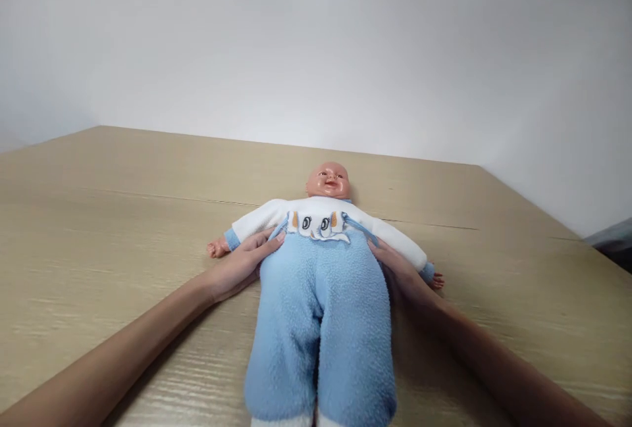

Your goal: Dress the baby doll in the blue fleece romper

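A baby doll (323, 272) lies on its back on the wooden table, head away from me and arms spread out to both sides. It wears a white long-sleeved top (399, 239) with blue cuffs, and fuzzy light blue overalls (289, 322) with an embroidered animal face on the bib. My left hand (244, 259) grips the doll's left-hand side in view at the waist, thumb on the front of the overalls. On the opposite side my right hand (395, 266) holds the waist just under the strap. The fingers of both hands are partly hidden beside and beneath the doll.
The light wooden table (123, 216) spreads out around the doll, with thin seams across its top. A white wall (296, 58) rises behind its far edge. A dark object (615, 243), cut off by the frame, shows past the right edge of the table.
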Motion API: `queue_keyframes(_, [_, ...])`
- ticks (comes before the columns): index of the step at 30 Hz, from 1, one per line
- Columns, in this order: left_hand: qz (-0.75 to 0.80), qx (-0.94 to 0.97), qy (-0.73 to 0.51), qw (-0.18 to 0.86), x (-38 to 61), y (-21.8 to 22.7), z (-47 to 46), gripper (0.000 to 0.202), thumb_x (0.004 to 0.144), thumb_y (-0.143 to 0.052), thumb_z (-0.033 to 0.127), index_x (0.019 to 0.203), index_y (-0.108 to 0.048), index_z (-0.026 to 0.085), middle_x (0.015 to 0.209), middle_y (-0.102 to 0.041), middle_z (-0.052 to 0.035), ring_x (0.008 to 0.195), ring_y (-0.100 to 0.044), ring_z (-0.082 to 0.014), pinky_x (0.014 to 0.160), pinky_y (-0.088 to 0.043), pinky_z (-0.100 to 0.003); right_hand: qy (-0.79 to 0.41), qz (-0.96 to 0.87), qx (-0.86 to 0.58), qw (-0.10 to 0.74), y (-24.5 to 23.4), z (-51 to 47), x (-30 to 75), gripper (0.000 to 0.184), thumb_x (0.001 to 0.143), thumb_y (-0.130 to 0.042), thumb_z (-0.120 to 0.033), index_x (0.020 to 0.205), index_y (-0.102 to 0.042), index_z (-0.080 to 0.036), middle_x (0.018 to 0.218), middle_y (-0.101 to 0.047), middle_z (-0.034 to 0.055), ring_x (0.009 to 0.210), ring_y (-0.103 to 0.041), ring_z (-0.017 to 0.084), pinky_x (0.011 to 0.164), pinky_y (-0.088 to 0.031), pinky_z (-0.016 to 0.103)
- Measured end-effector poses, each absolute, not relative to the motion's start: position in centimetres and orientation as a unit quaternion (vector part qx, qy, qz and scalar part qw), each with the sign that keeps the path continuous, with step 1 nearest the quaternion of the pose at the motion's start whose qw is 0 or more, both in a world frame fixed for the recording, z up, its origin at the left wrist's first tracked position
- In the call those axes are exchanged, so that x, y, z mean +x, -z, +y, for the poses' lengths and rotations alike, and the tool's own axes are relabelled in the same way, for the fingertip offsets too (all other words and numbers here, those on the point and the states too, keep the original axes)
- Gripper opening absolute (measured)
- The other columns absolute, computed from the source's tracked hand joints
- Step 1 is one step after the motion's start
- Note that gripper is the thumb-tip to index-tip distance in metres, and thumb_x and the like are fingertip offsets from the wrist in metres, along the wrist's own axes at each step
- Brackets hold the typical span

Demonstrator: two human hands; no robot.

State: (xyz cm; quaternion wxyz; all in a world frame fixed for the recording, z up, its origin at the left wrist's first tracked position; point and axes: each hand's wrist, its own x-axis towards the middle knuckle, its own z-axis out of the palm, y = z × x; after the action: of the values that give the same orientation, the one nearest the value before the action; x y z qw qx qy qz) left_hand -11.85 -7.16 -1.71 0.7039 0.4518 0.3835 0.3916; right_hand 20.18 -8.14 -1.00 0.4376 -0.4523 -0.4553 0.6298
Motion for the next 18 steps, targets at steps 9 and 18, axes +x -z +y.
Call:
queue_keyframes(9, [0.378, 0.74, -0.231, 0.506, -16.1, -0.3, -6.5, 0.054, 0.1, -0.07, 0.051, 0.15, -0.065, 0.03, 0.153, -0.065, -0.0068, 0.143, -0.056, -0.0367, 0.127, -0.037, -0.047, -0.433, -0.768, -0.395, 0.259, 0.7, -7.8, 25.4, 0.055, 0.096, -0.076, -0.045, 0.148, -0.067, -0.03, 0.153, -0.066, 0.0068, 0.147, -0.053, 0.041, 0.131, -0.032, 0.06])
queue_keyframes(18, [0.377, 0.495, -0.409, 0.667, -12.4, 1.9, -7.8, 0.043, 0.097, -0.074, 0.048, 0.134, -0.069, 0.026, 0.127, -0.076, -0.008, 0.122, -0.067, -0.031, 0.102, -0.052, -0.041, -0.612, -0.505, -0.432, 0.43, 2.0, -9.2, 21.3, 0.018, 0.087, -0.066, -0.038, 0.1, -0.072, -0.027, 0.095, -0.078, 0.0032, 0.101, -0.07, 0.03, 0.097, -0.057, 0.044])
